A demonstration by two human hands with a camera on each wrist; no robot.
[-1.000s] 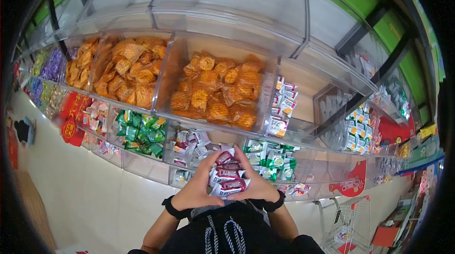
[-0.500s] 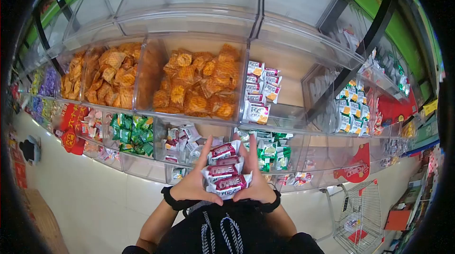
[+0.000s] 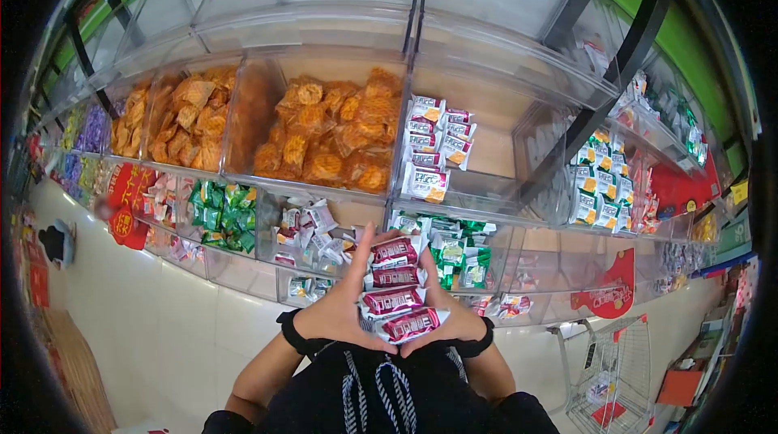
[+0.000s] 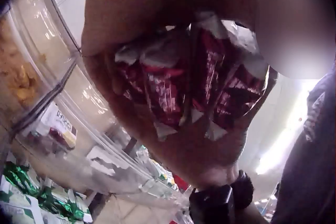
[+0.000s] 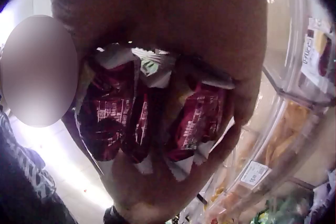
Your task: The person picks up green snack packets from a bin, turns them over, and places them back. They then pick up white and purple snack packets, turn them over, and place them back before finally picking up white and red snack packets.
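Several dark red and white wrapped snack packs (image 3: 395, 302) are stacked in a row between the two hands, in front of the lower bins. The left hand (image 3: 338, 310) grips the stack from its left side, and the right hand (image 3: 452, 314) grips it from the right. Both hands curve round the ends of the packs, with the thumbs low, near the body. In the left wrist view the packs (image 4: 165, 87) stand side by side between the palms. The right wrist view shows packs (image 5: 110, 113) held the same way.
Clear bins rise in tiers beyond the hands, holding orange snacks (image 3: 324, 130), white packs (image 3: 425, 181), green packs (image 3: 223, 211) and loose purple-white packs (image 3: 304, 223). A red sign (image 3: 609, 288) hangs on the lower front. A shopping cart (image 3: 612, 377) stands at the lower right.
The held packs have come up a little and show more of their faces between the hands. The shelf view has shifted left, and more white packs show in the upper bin.
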